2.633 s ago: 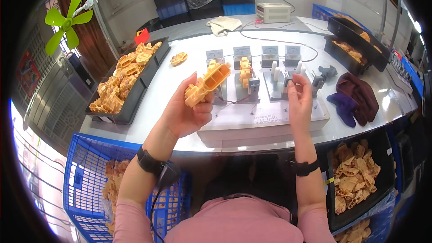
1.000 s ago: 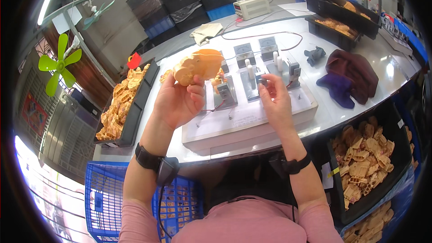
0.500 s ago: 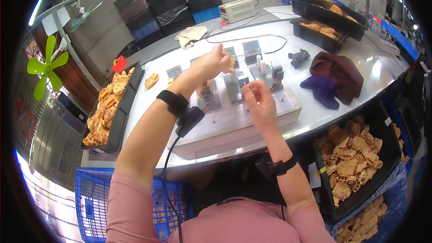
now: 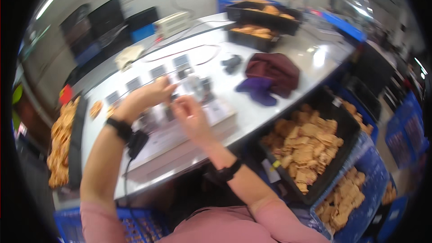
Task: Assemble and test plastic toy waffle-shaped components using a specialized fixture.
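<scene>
The picture is smeared by motion. My left hand [image 4: 155, 91] reaches over the middle of a test fixture [image 4: 184, 139], a white base with grey metal blocks and upright posts. Its fingers are curled together, and whatever they hold is hidden. Just to its right, my right hand [image 4: 192, 118] hovers over the fixture's near part, fingers bent in toward the thumb. Nothing can be made out between them. Behind the hands stands a row of small panel meters [image 4: 181, 61]. A tan plastic part [image 4: 96, 109] lies on the table left of the fixture.
Black bins of tan parts stand at the left [image 4: 74, 153], back [image 4: 252, 40] and lower right [image 4: 252, 162]. A maroon cloth [image 4: 272, 74] and purple cloth [image 4: 256, 91] lie right of the fixture. A beige power unit [image 4: 173, 24] sits behind, its cable crossing the table.
My view has swung to the right, so the table and fixture appear further left, and more bins show at right. Both hands stay over the fixture, close together.
</scene>
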`<move>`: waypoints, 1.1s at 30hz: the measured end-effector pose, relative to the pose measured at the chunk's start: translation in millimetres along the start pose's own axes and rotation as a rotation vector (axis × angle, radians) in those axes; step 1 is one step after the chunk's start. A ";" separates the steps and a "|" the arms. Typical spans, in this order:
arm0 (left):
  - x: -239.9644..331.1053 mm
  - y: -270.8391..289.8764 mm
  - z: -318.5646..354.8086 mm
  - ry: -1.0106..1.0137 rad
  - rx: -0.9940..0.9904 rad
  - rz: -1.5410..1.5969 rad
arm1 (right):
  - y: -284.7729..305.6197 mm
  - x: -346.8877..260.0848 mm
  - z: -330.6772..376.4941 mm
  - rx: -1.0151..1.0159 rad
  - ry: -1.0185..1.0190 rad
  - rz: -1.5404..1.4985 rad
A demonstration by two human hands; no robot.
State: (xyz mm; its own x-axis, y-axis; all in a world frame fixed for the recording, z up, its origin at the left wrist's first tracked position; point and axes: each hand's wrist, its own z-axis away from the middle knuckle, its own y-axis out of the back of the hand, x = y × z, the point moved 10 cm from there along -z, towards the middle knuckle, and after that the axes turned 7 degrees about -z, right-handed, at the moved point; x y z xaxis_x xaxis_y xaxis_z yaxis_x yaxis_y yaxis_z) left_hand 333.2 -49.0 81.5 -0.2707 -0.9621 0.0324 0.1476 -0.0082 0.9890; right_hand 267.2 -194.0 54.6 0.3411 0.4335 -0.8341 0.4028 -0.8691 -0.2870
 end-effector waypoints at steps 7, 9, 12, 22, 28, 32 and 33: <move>52.7 77.4 157.4 0.036 0.513 0.248 | 18.3 -15.3 7.7 0.162 0.202 0.153; 48.1 66.2 195.9 0.056 0.544 0.232 | 23.0 -14.4 7.5 0.236 0.271 0.142; 8.3 41.9 256.6 0.287 0.580 0.366 | 22.4 -5.7 4.0 0.138 0.208 0.121; -39.4 -41.0 295.8 0.429 0.594 0.549 | 14.5 -44.4 11.4 -0.103 0.282 0.507; -41.2 -63.1 274.1 0.381 0.550 0.612 | 14.3 -28.4 21.0 -0.257 0.179 0.829; -38.6 -71.3 271.2 0.375 0.587 0.618 | 11.6 -24.6 22.6 -0.254 0.188 0.908; -38.0 -72.3 270.5 0.363 0.590 0.646 | 10.4 -24.3 22.6 -0.268 0.187 0.911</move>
State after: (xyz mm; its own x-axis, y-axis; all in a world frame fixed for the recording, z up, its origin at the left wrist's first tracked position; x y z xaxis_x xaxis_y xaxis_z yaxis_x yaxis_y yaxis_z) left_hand 75.5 61.9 47.8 0.0221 -0.7591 0.6506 -0.3659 0.5995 0.7119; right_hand 243.9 -219.0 61.3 0.7387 -0.3291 -0.5883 0.0895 -0.8171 0.5695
